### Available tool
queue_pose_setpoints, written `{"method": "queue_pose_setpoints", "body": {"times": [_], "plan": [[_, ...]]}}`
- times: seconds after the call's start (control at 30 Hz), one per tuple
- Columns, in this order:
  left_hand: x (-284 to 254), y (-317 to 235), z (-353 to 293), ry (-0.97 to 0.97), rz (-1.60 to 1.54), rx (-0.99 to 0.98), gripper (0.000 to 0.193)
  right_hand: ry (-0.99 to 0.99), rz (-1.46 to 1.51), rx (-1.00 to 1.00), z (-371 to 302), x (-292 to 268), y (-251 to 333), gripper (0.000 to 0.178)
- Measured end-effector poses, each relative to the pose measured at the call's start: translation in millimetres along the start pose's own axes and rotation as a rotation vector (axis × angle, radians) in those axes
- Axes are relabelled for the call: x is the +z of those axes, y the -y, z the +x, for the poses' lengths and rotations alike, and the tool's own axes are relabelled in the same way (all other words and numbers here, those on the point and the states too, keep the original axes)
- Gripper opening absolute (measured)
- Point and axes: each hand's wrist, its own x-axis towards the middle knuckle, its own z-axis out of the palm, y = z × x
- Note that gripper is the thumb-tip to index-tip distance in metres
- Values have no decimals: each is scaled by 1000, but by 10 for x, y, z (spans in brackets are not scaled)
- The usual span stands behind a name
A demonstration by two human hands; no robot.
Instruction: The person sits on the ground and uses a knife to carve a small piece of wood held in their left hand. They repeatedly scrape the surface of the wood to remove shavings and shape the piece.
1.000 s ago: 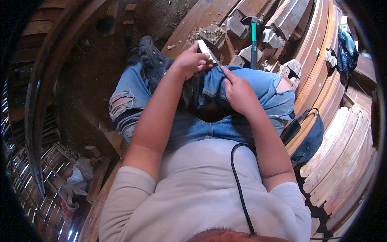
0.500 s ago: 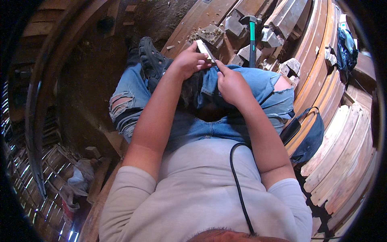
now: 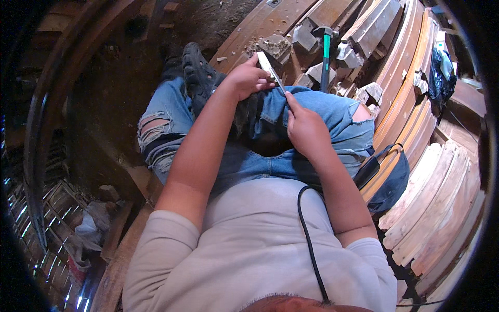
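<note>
My left hand [image 3: 246,80] is closed on a small white block [image 3: 264,61], pale and straight-edged, held just above my bent knee. My right hand [image 3: 307,125] grips the near end of a slim grey metal tool [image 3: 278,82]; I cannot tell whether it is a file or a blade. The tool slants away from me, its far part lying against the block's right side. My left fingers hide part of where the two meet, and my right fingers cover the tool's near end.
A hammer [image 3: 326,52] with a green handle stands beyond my knee among rough wood blocks [image 3: 370,93]. Wood chips [image 3: 278,46] lie on the brown plank. Long boards [image 3: 405,67] curve along the right, near a dark cap [image 3: 392,182] and stacked pale slats [image 3: 431,200]. A black cable [image 3: 306,234] crosses my shirt.
My right hand has drawn back toward me and slightly right, pulling the metal tool along the block, so more of the tool shows. The left hand keeps its hold, with the view shifted slightly.
</note>
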Motion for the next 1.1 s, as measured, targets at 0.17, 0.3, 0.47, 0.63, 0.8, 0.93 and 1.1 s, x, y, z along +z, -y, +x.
{"method": "queue_pose_setpoints", "body": {"times": [0.17,0.3,0.47,0.63,0.8,0.93,1.1], "plan": [[-31,12,76,21,30,-4,103,25,-56,43,168,27,184,48],[-5,-34,60,9,76,-26,102,26,-34,38,331,64,166,47],[-17,-24,46,-13,-4,-36,99,-20,11,-40,116,37,10,49],[28,-17,11,-18,23,-1,96,3,-13,1,37,10,22,49],[33,-4,39,-23,33,2,96,64,-69,59,281,-11,154,50],[36,9,42,-46,26,12,96,39,-26,42,380,30,133,48],[24,0,50,-37,29,-10,97,59,11,23,145,-75,99,47]]}}
